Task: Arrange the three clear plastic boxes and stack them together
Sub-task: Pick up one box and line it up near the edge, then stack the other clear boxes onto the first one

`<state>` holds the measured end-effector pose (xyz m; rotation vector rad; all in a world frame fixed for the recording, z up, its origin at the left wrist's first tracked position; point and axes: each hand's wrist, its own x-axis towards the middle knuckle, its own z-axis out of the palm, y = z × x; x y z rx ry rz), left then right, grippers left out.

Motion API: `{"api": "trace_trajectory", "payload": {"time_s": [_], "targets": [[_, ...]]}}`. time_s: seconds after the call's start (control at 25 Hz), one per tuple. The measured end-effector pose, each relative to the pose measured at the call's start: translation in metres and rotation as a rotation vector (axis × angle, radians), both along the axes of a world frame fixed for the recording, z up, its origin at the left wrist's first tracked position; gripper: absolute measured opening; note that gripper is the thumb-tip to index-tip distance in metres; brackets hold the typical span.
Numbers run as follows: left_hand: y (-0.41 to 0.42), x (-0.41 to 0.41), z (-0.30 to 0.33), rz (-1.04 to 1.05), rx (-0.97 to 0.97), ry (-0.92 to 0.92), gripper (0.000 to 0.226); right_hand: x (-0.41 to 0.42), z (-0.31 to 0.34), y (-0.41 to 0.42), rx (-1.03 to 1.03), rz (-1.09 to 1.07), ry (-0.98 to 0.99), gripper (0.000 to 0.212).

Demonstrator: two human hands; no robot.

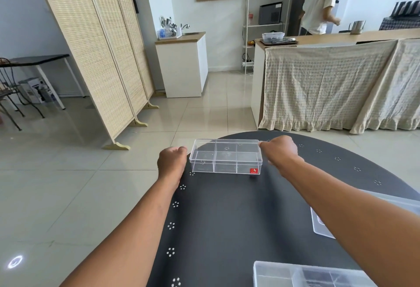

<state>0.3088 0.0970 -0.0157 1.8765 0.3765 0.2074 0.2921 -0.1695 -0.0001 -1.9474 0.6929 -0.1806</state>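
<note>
A clear plastic box point(226, 156) with inner compartments and a small red sticker rests at the far edge of the round black table point(227, 218). My right hand point(280, 149) grips its right end. My left hand point(172, 161) hovers just left of the box with fingers curled, and contact is unclear. A second clear box point(322, 225) lies at the right, mostly hidden behind my right forearm. The third clear box point(302, 275) sits at the table's near edge, cut off by the frame.
A woven folding screen point(97, 48) stands on the tiled floor to the left. Beyond the table is a counter draped in cream cloth point(329, 82), with a person point(320, 4) standing behind it. A white cabinet point(184, 64) is farther back.
</note>
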Motion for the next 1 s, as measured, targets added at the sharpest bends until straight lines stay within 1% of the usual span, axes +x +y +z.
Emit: {"api": "trace_trajectory", "payload": {"time_s": [0.08,0.16,0.2,0.28,0.32,0.4,0.44,0.52,0.56,0.68,0.76,0.88,1.0], "targets": [[-0.001,-0.021,0.010,0.053,0.100,-0.088,0.028,-0.016,0.014,-0.010,-0.041,0.025,-0.014,0.033],[-0.007,-0.045,0.019,0.049,0.096,-0.138,0.025,-0.037,0.025,-0.025,-0.038,0.038,-0.066,0.040],[-0.013,-0.058,0.022,0.017,0.083,-0.139,0.026,-0.052,0.031,-0.033,-0.039,0.054,-0.097,0.037],[-0.026,-0.084,0.025,-0.072,0.048,-0.120,0.038,-0.086,0.042,-0.046,-0.061,0.092,-0.139,0.021],[-0.033,-0.098,0.027,-0.125,0.021,-0.093,0.040,-0.103,0.046,-0.052,-0.059,0.103,-0.157,0.021],[-0.050,-0.132,0.034,-0.230,-0.032,-0.045,0.033,-0.141,0.054,-0.063,-0.045,0.102,-0.189,0.034],[-0.056,-0.148,0.034,-0.271,-0.038,-0.022,0.028,-0.162,0.056,-0.065,-0.046,0.104,-0.200,0.031],[-0.061,-0.178,0.033,-0.323,-0.026,0.005,0.021,-0.204,0.057,-0.069,-0.067,0.124,-0.217,0.016],[-0.062,-0.194,0.032,-0.340,-0.015,0.011,0.018,-0.225,0.056,-0.069,-0.080,0.140,-0.226,0.013],[-0.060,-0.233,0.020,-0.353,0.037,0.030,0.011,-0.272,0.042,-0.075,-0.144,0.145,-0.208,0.010],[-0.059,-0.258,0.012,-0.350,0.060,0.051,0.011,-0.295,0.030,-0.081,-0.181,0.123,-0.187,0.011],[-0.056,-0.285,-0.002,-0.332,0.087,0.102,0.016,-0.322,0.015,-0.088,-0.229,0.121,-0.129,0.019],[-0.057,-0.301,-0.012,-0.318,0.070,0.148,0.026,-0.340,-0.002,-0.092,-0.295,0.137,0.011,0.043]]}}
